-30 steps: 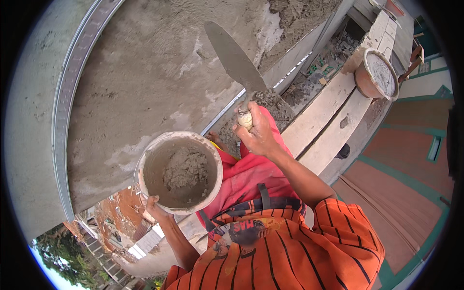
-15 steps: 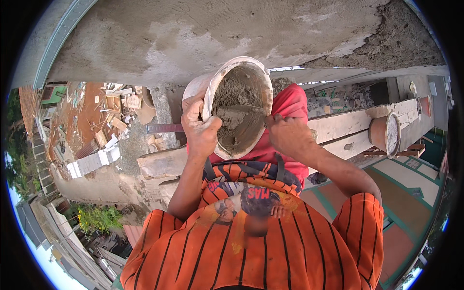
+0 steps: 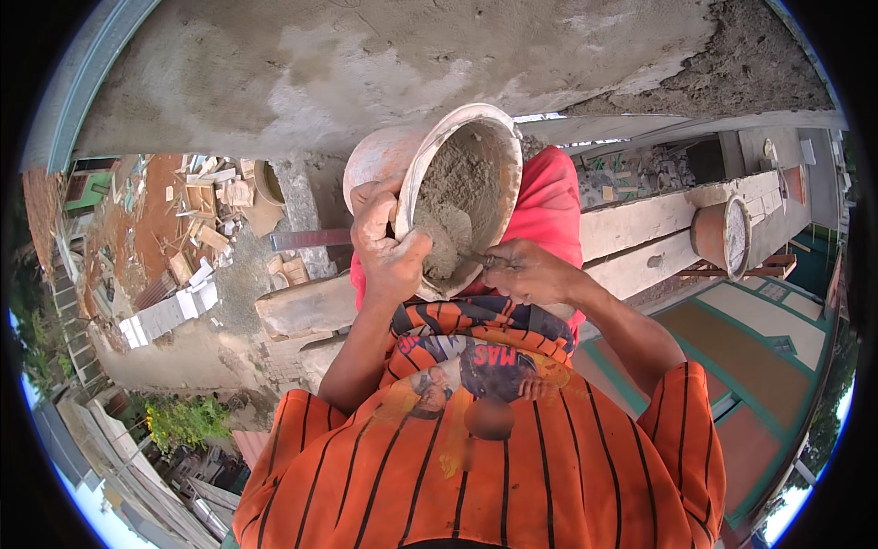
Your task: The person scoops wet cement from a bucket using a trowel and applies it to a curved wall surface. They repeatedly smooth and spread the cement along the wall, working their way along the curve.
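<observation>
— Grey plastered wall [image 3: 366, 73] spans 12 o'clock, with pale planks [image 3: 640, 229] and a reddish-brown tub [image 3: 709, 233] towards 3. Where's the mortar bucket [image 3: 375, 156]?

— Just above centre, towards 12, tipped in front of the red trousers [image 3: 553, 197].

— And the hands?

— Both closed. The left hand [image 3: 389, 238] clamps the rim at the bucket's 8 o'clock, thumb at the lip and fingers along the outer wall. The right hand [image 3: 530, 270], between 4 and 5, is fisted round the trowel [image 3: 477, 263]; its handle is hidden, and mortar [image 3: 471, 183] seems to cover the blade.

— Why tilt it?

— Probably to turn the mouth towards the right hand, with the left hand steadying it against the trowel's push.

— What's different?

— A second ago the trowel was raised before the wall, its blade bare. Half a second ago the blade lay visible inside the bucket; now the right hand sits lower, and a rounded lump of mortar bulges near the lower rim.
</observation>
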